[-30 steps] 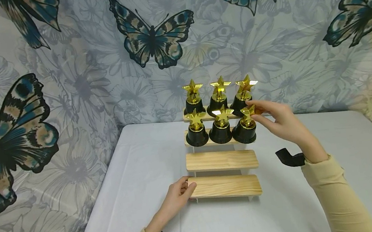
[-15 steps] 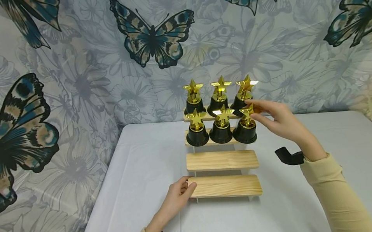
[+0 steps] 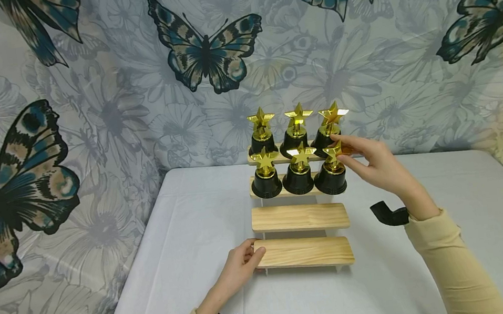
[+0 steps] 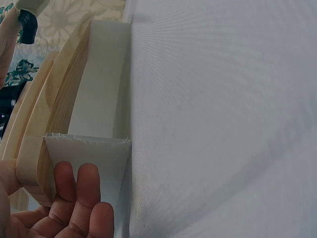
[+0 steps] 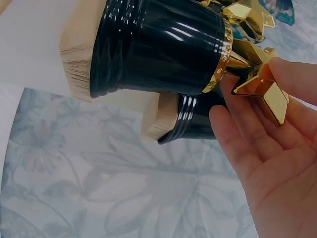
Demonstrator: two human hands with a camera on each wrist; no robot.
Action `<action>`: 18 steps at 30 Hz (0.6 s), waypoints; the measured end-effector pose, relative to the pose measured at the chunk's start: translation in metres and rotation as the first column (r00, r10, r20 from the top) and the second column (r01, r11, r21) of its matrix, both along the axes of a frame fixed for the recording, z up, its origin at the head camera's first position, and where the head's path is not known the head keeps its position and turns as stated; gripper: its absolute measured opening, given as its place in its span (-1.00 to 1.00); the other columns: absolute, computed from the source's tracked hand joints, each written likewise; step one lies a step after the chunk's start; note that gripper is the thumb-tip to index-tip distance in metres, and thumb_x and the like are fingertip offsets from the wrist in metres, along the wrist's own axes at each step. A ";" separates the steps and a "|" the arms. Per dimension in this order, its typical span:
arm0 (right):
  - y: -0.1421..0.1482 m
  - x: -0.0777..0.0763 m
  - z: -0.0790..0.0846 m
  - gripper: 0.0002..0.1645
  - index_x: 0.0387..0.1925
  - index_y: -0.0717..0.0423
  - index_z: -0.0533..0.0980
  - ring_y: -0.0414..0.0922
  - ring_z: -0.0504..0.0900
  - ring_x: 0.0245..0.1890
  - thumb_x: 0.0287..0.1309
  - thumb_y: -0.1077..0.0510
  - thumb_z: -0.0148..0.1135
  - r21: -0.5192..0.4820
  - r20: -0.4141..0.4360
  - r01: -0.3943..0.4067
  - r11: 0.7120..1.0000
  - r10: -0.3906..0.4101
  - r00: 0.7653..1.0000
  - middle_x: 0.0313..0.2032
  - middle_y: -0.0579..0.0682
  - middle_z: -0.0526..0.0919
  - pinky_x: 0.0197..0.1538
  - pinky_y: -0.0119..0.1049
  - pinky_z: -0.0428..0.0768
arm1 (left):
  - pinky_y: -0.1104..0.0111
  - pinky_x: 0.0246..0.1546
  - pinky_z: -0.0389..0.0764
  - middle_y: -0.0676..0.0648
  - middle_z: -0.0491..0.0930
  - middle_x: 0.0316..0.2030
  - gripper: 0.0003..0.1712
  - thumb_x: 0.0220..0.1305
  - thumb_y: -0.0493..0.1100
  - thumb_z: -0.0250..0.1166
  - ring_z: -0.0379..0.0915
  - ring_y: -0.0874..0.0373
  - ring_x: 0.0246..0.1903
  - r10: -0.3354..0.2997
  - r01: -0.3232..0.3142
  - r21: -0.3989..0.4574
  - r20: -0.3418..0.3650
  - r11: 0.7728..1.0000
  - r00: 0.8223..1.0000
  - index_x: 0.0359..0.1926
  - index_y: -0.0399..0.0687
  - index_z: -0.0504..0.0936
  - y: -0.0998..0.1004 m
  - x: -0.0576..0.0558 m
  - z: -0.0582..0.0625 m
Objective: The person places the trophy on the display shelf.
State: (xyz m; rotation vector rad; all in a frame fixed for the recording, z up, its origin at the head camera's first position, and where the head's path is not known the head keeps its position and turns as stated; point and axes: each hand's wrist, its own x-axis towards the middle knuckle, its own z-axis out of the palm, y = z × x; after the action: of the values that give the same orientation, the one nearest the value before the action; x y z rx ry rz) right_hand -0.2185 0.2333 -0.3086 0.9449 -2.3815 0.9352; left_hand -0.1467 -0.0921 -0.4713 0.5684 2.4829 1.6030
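A gold star trophy [image 3: 330, 182] with a black base stands at the right end of the second wooden shelf from the back. My right hand [image 3: 378, 164] pinches its star; in the right wrist view the thumb [image 5: 292, 79] lies on the gold star [image 5: 265, 91], with fingers behind it. The base meets the shelf's end [image 5: 79, 54]. At the front, my left hand [image 3: 239, 266] holds the left end of the lowest shelf [image 3: 304, 252]. In the left wrist view its fingers [image 4: 88, 183] curl beneath that board [image 4: 37, 148], beside a white support [image 4: 86, 153].
Two more trophies, a left one [image 3: 266, 182] and a middle one [image 3: 298, 178], share that shelf. Behind them, three similar trophies [image 3: 296, 132] line the top shelf. A bare shelf [image 3: 300, 217] lies between. White cloth [image 3: 182, 214] covers the table, and a butterfly-patterned backdrop [image 3: 128, 88] hangs behind.
My right hand has shifted slightly left, and the star it pinches has turned a little. The trophy's base stays in place on the shelf. My left hand has not moved.
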 end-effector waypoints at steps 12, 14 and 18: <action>0.005 0.007 -0.003 -0.28 0.14 0.39 0.38 -0.29 0.46 -0.03 -0.17 0.63 0.27 -0.055 -0.112 0.011 0.998 -0.017 0.994 -0.05 0.23 0.54 -0.03 -0.54 0.41 | 0.50 -0.65 0.30 0.10 0.36 -0.63 -0.52 0.37 0.03 0.08 0.22 0.36 -0.66 -0.033 0.033 -0.005 -0.019 0.999 0.999 0.01 -0.33 0.47 0.000 -0.003 -0.002; 0.006 0.009 -0.004 -0.26 0.12 0.40 0.40 -0.23 0.46 0.00 -0.23 0.66 0.29 -0.079 -0.161 0.025 0.997 -0.038 0.986 -0.05 0.24 0.52 -0.03 -0.53 0.41 | 0.50 -0.65 0.26 0.10 0.32 -0.64 -0.55 0.37 0.03 0.07 0.17 0.36 -0.68 -0.037 0.036 -0.010 -0.024 0.999 0.999 -0.02 -0.30 0.48 0.000 -0.003 -0.001; 0.007 0.015 -0.005 -0.26 0.10 0.33 0.44 -0.12 0.46 0.00 -0.26 0.65 0.31 -0.113 -0.222 0.090 0.990 -0.114 0.968 0.00 0.20 0.50 -0.02 -0.51 0.39 | 0.51 -0.67 0.20 0.11 0.25 -0.67 -0.61 0.37 0.03 0.07 0.07 0.37 -0.71 -0.037 0.036 -0.021 -0.034 0.999 0.999 -0.10 -0.25 0.48 -0.002 -0.003 0.001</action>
State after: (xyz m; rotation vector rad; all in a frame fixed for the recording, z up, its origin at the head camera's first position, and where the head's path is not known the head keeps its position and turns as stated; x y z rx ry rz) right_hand -0.2035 0.2406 -0.3139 0.8345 -2.1467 0.8511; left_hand -0.1501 -0.0944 -0.4703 0.6401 2.4952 1.5655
